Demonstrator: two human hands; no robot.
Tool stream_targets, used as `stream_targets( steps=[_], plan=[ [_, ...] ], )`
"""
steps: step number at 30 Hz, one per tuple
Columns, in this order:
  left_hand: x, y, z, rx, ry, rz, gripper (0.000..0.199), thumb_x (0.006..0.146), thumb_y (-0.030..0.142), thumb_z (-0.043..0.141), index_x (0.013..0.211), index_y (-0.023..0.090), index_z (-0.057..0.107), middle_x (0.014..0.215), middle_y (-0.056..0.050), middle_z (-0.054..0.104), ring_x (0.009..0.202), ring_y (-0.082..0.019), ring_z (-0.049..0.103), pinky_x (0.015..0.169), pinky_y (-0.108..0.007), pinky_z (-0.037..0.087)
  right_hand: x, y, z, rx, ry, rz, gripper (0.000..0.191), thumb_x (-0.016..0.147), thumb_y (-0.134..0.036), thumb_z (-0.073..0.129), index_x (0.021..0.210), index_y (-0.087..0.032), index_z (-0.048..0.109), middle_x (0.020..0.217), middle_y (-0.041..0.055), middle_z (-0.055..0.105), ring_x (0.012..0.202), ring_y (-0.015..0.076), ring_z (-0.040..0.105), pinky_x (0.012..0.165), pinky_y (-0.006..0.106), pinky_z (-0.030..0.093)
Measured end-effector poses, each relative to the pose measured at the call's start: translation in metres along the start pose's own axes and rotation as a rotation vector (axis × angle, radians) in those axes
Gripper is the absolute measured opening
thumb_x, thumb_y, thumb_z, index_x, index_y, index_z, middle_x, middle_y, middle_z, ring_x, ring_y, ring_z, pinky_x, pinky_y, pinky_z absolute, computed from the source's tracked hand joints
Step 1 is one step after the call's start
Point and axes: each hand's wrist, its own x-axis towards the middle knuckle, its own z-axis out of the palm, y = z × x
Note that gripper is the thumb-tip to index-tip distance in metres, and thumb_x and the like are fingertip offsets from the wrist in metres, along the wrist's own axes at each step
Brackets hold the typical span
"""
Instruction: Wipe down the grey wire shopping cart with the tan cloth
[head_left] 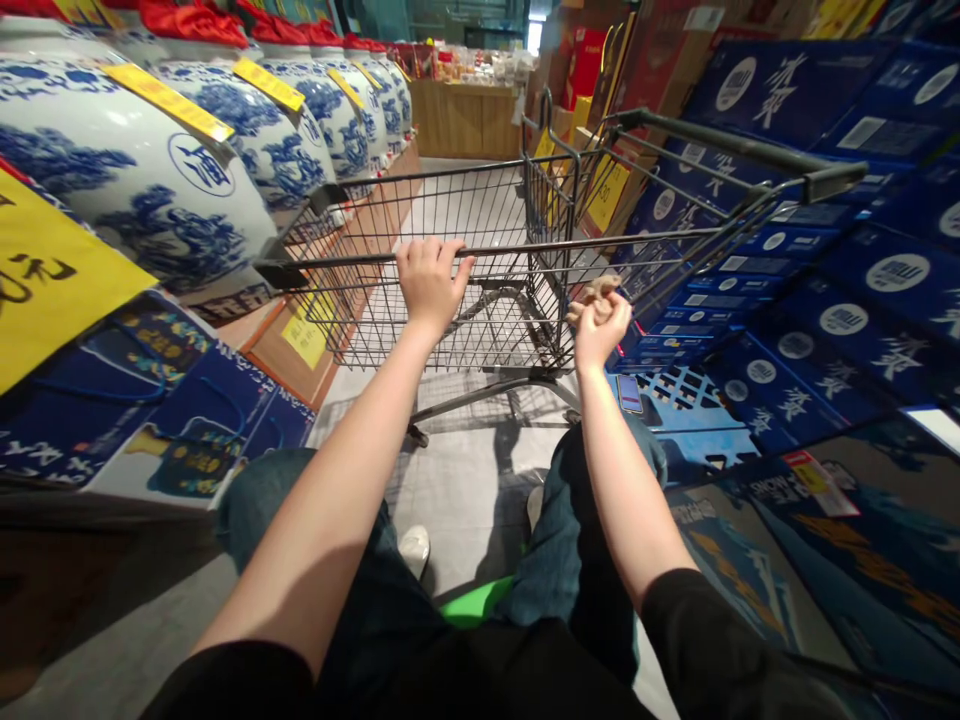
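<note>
A dark metal shopping cart (442, 185) stands sideways in front of me, its handle end at the right. My left hand (433, 285) has its fingers hooked over the top rail of the cart's near side. At the right, my right hand (600, 325) holds a crumpled beige cloth (598, 292) beside the near side of the basket. The wire basket shows no goods inside.
Large blue-and-white jars (202, 160) line the left side. Stacked blue boxes (840, 320) rise at the right. A phone (628, 393) lies on a blue plastic pallet (701, 420). A wooden counter (465, 118) stands at the back.
</note>
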Motion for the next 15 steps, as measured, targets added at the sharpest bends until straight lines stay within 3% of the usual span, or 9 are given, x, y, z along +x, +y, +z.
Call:
stream_targets(
  steps=[2,4,9,11,13,15],
  plan=[
    [0.0,0.001,0.001,0.001,-0.008,-0.01,0.036,0.104,0.044,0.048,0.124,0.024,0.07,0.119,-0.016,0.07,0.125,-0.039,0.057,0.116,-0.06,0.035,0.017,0.01,-0.006,0.018,0.159,0.146,0.028,0.081,-0.015,0.049,0.108,-0.022,0.051,0.109,0.0057,0.052,0.107,0.0218,0.06,0.109,0.051,0.049],
    [-0.001,0.001,0.003,-0.018,-0.006,-0.013,0.036,0.103,0.043,0.049,0.126,0.024,0.069,0.121,-0.016,0.07,0.128,-0.04,0.056,0.116,-0.061,0.034,0.015,0.01,-0.006,0.0,0.146,0.171,0.027,0.081,-0.015,0.049,0.107,-0.022,0.049,0.108,0.0056,0.052,0.106,0.0219,0.059,0.109,0.052,0.048],
    [-0.001,0.0,0.007,-0.025,0.008,0.004,0.038,0.103,0.043,0.048,0.13,0.024,0.067,0.122,-0.015,0.071,0.132,-0.04,0.054,0.117,-0.06,0.034,-0.04,-0.016,0.011,-0.113,-0.412,-0.159,0.024,0.079,-0.022,0.063,0.102,-0.022,0.058,0.109,0.008,0.056,0.108,0.024,0.058,0.103,0.044,0.052],
    [-0.001,-0.001,0.005,-0.016,-0.011,-0.003,0.039,0.103,0.043,0.048,0.131,0.023,0.067,0.124,-0.015,0.07,0.133,-0.04,0.053,0.118,-0.061,0.034,-0.047,-0.021,0.012,-0.106,-0.501,-0.201,0.023,0.077,-0.02,0.062,0.1,-0.022,0.06,0.106,0.0072,0.058,0.103,0.0231,0.059,0.1,0.042,0.053],
    [-0.001,0.0,0.003,-0.024,-0.02,-0.009,0.039,0.103,0.043,0.048,0.13,0.023,0.067,0.125,-0.016,0.07,0.133,-0.041,0.053,0.118,-0.061,0.033,-0.033,-0.016,0.007,-0.075,-0.386,-0.169,0.021,0.078,-0.018,0.059,0.098,-0.022,0.06,0.104,0.0062,0.058,0.101,0.0221,0.06,0.101,0.042,0.053],
    [-0.001,0.0,0.002,-0.041,-0.012,-0.009,0.038,0.102,0.043,0.049,0.128,0.023,0.068,0.124,-0.016,0.07,0.132,-0.04,0.054,0.117,-0.061,0.034,-0.008,-0.004,-0.003,-0.042,-0.125,-0.061,0.022,0.079,-0.016,0.055,0.1,-0.022,0.057,0.105,0.0052,0.057,0.1,0.0206,0.06,0.104,0.044,0.053]
  ],
)
